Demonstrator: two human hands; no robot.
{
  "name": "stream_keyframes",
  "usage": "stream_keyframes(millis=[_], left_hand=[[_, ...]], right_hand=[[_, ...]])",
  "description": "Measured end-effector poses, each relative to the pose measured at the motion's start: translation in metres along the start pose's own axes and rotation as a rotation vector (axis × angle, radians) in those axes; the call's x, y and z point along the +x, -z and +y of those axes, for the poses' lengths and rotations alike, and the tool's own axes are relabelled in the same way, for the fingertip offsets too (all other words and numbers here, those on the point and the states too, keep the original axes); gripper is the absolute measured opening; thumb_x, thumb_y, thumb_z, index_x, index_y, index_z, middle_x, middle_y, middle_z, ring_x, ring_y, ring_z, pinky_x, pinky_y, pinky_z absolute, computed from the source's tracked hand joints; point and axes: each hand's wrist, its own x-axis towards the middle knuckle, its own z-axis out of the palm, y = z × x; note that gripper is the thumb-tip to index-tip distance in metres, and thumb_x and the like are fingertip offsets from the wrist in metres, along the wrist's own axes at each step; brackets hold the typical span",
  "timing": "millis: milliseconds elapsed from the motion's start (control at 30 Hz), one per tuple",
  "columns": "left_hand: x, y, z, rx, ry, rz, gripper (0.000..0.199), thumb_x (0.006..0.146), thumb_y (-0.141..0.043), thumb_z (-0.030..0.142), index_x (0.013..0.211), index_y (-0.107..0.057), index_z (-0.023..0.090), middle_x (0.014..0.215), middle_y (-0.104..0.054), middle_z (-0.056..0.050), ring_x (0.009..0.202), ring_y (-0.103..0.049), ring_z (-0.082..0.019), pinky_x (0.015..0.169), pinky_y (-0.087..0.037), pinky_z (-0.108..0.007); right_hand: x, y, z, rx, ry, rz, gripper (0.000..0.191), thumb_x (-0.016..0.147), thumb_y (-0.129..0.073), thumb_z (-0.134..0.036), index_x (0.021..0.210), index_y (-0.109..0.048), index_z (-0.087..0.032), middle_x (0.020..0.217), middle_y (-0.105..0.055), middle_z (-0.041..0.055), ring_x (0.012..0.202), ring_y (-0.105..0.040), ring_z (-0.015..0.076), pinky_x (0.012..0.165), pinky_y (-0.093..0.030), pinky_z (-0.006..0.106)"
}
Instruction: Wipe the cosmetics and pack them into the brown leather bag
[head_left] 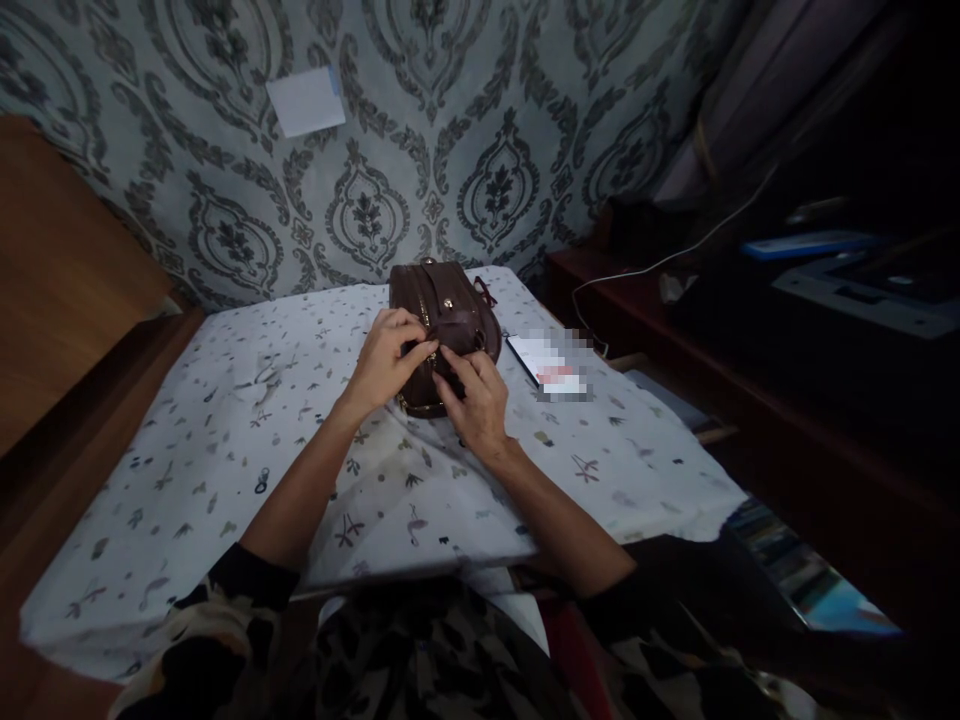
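Observation:
A brown leather-look bag [405, 284] with gold-coloured zips and round metal studs lies on the cloth-covered table in front of me. My left hand [384, 362] is at its left side, with thumb and fingertips closed on the bag close to a gold zip. From the right, my right hand [478, 402] pinches the same near part, its fingertips almost meeting those of the left. The fingers hide the exact bit they grip, so I cannot tell whether it is a zip pull or a strap edge.
A phone [536, 360] with a lit, blurred screen lies right of the bag on the patterned white tablecloth [225, 420]. A white cable [675, 257] runs to a dark red desk [750, 375] on the right. Wooden furniture [67, 290] stands left; a patterned wall [450, 150] closes the back.

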Motion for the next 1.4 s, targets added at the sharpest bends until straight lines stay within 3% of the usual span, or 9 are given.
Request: stream_keyframes(millis=[233,333,433,533,667,800,1067,1400], left_hand=[[-0.003,0.0,0.011,0.104,-0.013,0.009,0.018,0.092,-0.059,0.024,0.074,-0.056,0.02,0.091,-0.064,-0.006,0.1,-0.055,-0.024,0.091,-0.045,-0.038],[-0.001,0.002,0.022,0.207,0.011,0.003,0.003,0.089,-0.062,0.023,0.087,-0.062,0.021,0.093,-0.066,-0.006,0.1,-0.056,-0.026,0.09,-0.044,-0.04],[0.005,0.001,0.036,0.256,-0.002,-0.025,0.025,0.085,-0.066,0.019,0.11,-0.065,0.023,0.099,-0.07,-0.005,0.105,-0.057,-0.028,0.093,-0.042,-0.043],[0.012,-0.005,0.046,0.285,-0.056,-0.085,0.034,0.084,-0.069,0.02,0.117,-0.067,0.023,0.105,-0.071,-0.005,0.11,-0.057,-0.029,0.096,-0.042,-0.044],[0.019,-0.019,0.049,0.296,-0.096,-0.133,0.022,0.089,-0.067,0.025,0.111,-0.072,0.026,0.106,-0.072,-0.005,0.111,-0.057,-0.027,0.096,-0.042,-0.044],[0.022,-0.029,0.045,0.288,-0.082,-0.089,0.011,0.091,-0.065,0.028,0.094,-0.074,0.023,0.099,-0.074,-0.006,0.106,-0.06,-0.027,0.097,-0.041,-0.045],[0.02,-0.038,0.036,0.202,-0.066,0.056,0.013,0.091,-0.066,0.03,0.081,-0.07,0.023,0.088,-0.073,-0.004,0.097,-0.062,-0.025,0.094,-0.042,-0.043],[0.012,-0.047,0.036,0.113,-0.009,0.14,0.012,0.088,-0.069,0.029,0.078,-0.066,0.023,0.084,-0.069,0.0,0.092,-0.062,-0.022,0.11,-0.034,-0.045]], right_hand=[[-0.002,0.01,-0.005,0.003,0.018,-0.015,0.032,0.098,-0.054,-0.025,0.127,-0.067,-0.022,0.093,-0.064,0.0092,0.087,-0.062,0.0244,0.077,-0.056,0.04],[-0.009,0.021,-0.003,0.033,0.007,-0.029,0.03,0.099,-0.052,-0.022,0.124,-0.067,-0.023,0.094,-0.065,0.0082,0.088,-0.063,0.0227,0.077,-0.057,0.037],[-0.017,0.029,0.0,0.05,-0.039,-0.004,0.028,0.099,-0.05,-0.02,0.12,-0.068,-0.024,0.092,-0.065,0.0069,0.087,-0.064,0.0213,0.075,-0.057,0.035],[-0.021,0.029,0.002,0.08,-0.108,0.017,0.028,0.099,-0.049,-0.02,0.121,-0.066,-0.023,0.092,-0.065,0.007,0.086,-0.065,0.0212,0.076,-0.057,0.036],[-0.023,0.026,0.002,0.082,-0.136,0.053,0.03,0.098,-0.048,-0.019,0.123,-0.065,-0.022,0.098,-0.067,0.0091,0.091,-0.065,0.0225,0.08,-0.058,0.037],[-0.023,0.024,0.003,0.056,-0.149,0.042,0.036,0.096,-0.049,-0.018,0.128,-0.065,-0.024,0.102,-0.068,0.0094,0.095,-0.066,0.0232,0.083,-0.059,0.037],[-0.021,0.026,0.004,0.04,-0.196,0.057,0.039,0.096,-0.048,-0.016,0.13,-0.065,-0.024,0.101,-0.068,0.0091,0.092,-0.066,0.0218,0.079,-0.06,0.035],[-0.018,0.029,0.003,0.058,-0.26,0.09,0.035,0.095,-0.047,-0.016,0.123,-0.069,-0.021,0.095,-0.068,0.0083,0.083,-0.065,0.0198,0.074,-0.057,0.032]])
